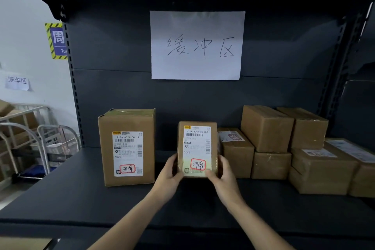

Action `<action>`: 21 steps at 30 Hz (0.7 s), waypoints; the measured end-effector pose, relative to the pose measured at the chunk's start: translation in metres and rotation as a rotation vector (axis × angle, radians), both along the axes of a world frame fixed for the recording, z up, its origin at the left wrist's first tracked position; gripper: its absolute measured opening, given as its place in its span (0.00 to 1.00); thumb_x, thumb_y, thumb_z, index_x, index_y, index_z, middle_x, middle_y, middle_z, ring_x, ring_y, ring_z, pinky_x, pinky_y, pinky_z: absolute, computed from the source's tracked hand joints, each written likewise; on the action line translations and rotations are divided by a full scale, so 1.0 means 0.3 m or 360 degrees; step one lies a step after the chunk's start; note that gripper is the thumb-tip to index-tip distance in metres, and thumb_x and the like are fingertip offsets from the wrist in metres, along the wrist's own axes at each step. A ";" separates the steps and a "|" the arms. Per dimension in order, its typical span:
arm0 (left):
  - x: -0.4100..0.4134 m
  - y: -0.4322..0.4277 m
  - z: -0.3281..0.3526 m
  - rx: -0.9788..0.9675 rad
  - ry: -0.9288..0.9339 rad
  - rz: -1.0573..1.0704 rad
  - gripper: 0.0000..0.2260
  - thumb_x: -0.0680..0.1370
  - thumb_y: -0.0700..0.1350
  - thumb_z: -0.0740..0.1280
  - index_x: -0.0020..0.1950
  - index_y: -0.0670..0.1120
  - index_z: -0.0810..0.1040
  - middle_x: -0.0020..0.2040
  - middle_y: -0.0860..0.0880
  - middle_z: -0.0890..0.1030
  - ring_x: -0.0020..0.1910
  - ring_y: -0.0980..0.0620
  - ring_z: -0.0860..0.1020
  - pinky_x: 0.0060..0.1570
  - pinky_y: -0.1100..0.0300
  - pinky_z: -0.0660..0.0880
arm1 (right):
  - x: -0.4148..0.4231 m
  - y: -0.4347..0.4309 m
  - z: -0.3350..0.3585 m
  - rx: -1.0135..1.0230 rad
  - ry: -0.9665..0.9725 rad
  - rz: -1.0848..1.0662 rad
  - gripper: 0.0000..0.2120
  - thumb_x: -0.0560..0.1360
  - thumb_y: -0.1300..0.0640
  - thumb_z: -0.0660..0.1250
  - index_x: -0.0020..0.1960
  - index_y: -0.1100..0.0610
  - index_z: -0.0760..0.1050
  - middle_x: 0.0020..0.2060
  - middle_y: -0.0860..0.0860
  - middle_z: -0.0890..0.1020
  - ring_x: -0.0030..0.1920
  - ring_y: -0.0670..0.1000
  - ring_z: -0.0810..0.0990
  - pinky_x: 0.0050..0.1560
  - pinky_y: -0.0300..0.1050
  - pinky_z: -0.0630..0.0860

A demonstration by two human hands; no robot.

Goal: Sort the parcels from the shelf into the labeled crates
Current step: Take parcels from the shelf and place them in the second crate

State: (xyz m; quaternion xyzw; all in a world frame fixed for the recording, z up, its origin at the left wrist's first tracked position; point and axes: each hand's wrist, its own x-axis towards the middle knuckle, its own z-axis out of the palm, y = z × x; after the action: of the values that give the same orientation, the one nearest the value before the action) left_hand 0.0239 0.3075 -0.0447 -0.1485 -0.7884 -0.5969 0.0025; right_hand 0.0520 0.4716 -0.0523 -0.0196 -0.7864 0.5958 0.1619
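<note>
A small brown parcel (197,144) with a white shipping label and a red-circled handwritten mark stands upright above the dark shelf (81,189). My left hand (169,174) grips its lower left edge and my right hand (222,174) grips its lower right edge. A larger labelled parcel (127,146) stands upright on the shelf to the left. Several more brown parcels (267,128) are stacked on the right side of the shelf.
A white paper sign (196,44) with handwriting hangs on the shelf's back panel. At the left, beyond the shelf's upright, stand metal carts (40,144) with baskets and cartons. The shelf's front edge runs across the bottom of the view.
</note>
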 end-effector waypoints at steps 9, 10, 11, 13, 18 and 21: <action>0.022 -0.014 -0.063 -0.0252 0.0095 0.0099 0.28 0.77 0.34 0.62 0.74 0.46 0.57 0.69 0.48 0.70 0.69 0.53 0.68 0.67 0.57 0.68 | 0.022 -0.001 -0.043 0.0265 -0.0010 -0.0010 0.32 0.74 0.63 0.68 0.73 0.53 0.57 0.68 0.50 0.68 0.66 0.44 0.65 0.62 0.37 0.63; 0.023 -0.016 -0.067 -0.0270 0.0093 0.0112 0.28 0.77 0.34 0.62 0.74 0.46 0.56 0.70 0.48 0.70 0.69 0.52 0.68 0.67 0.57 0.68 | 0.021 -0.002 -0.044 0.0286 -0.0020 -0.0008 0.33 0.74 0.63 0.68 0.73 0.53 0.57 0.69 0.50 0.67 0.68 0.46 0.65 0.63 0.38 0.63; 0.023 -0.019 -0.070 -0.0288 0.0089 0.0119 0.28 0.77 0.34 0.62 0.74 0.47 0.56 0.70 0.49 0.70 0.69 0.52 0.67 0.67 0.58 0.68 | 0.021 -0.003 -0.045 0.0302 -0.0034 -0.0005 0.33 0.74 0.63 0.67 0.74 0.53 0.56 0.69 0.50 0.67 0.69 0.47 0.65 0.64 0.39 0.63; 0.022 -0.028 -0.069 -0.0313 0.0082 0.0115 0.28 0.77 0.35 0.63 0.75 0.47 0.56 0.70 0.49 0.70 0.69 0.53 0.67 0.67 0.60 0.67 | 0.020 -0.003 -0.046 0.0326 -0.0055 0.0014 0.33 0.74 0.63 0.67 0.74 0.53 0.56 0.69 0.50 0.67 0.69 0.48 0.65 0.65 0.40 0.63; 0.035 -0.076 -0.049 -0.0286 0.0042 0.0086 0.31 0.77 0.35 0.63 0.76 0.46 0.53 0.73 0.46 0.65 0.74 0.49 0.62 0.71 0.50 0.63 | 0.012 -0.001 -0.040 0.0319 -0.0059 0.0106 0.34 0.75 0.66 0.65 0.75 0.52 0.54 0.71 0.50 0.66 0.70 0.47 0.63 0.65 0.37 0.60; 0.054 -0.130 -0.046 -0.0312 0.0085 0.0111 0.32 0.77 0.37 0.64 0.76 0.46 0.52 0.74 0.47 0.63 0.74 0.50 0.60 0.71 0.57 0.61 | -0.005 -0.013 -0.031 0.0287 -0.0067 0.0155 0.34 0.75 0.65 0.64 0.75 0.52 0.53 0.69 0.50 0.68 0.69 0.46 0.65 0.63 0.37 0.61</action>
State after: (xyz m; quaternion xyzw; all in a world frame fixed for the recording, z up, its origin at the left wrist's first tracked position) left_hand 0.0401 0.2684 -0.0585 -0.1364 -0.8474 -0.5122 0.0296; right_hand 0.0505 0.4677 -0.0615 0.0207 -0.8401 0.5292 0.1173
